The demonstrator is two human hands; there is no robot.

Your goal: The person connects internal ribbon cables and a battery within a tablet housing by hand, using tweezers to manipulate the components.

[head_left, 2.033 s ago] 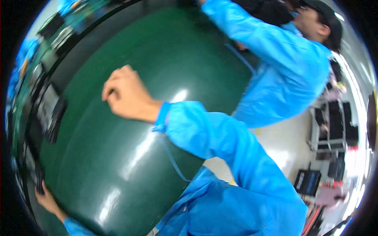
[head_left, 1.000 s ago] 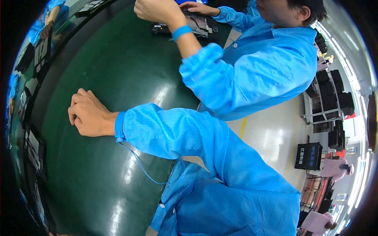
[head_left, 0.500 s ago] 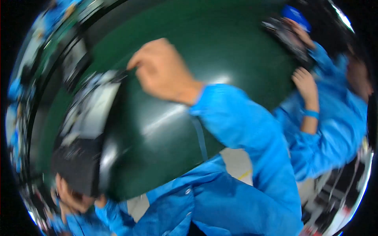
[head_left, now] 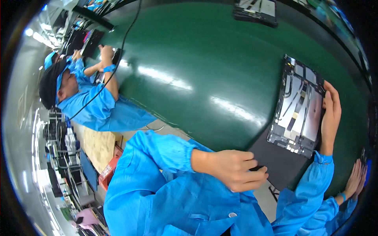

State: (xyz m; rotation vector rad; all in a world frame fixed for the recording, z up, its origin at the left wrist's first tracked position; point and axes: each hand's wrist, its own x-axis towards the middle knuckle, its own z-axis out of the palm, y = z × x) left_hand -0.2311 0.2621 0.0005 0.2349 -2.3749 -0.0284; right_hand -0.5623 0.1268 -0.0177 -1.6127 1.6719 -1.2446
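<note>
An opened tablet-like device lies on the green table at the right, with its silver inside, dark ribbon cables and small parts showing. Its near end rests over a flat black sheet or mat. My right hand lies along the device's right edge, with fingers bent round that side; the thumb is not plainly seen. In front of my body, my left hand is closed with curled fingers at the left edge of the black sheet. Something dark shows between those fingers, too small to name.
Another opened device lies at the table's far edge. A co-worker in a black cap works at the left, near a hanging black cable. Other hands rest at the far right. The green table reflects bright light.
The view has swung round and is sharper. The opened device has gone from the picture's left side to its right. The arm stretched across the middle is no longer there.
</note>
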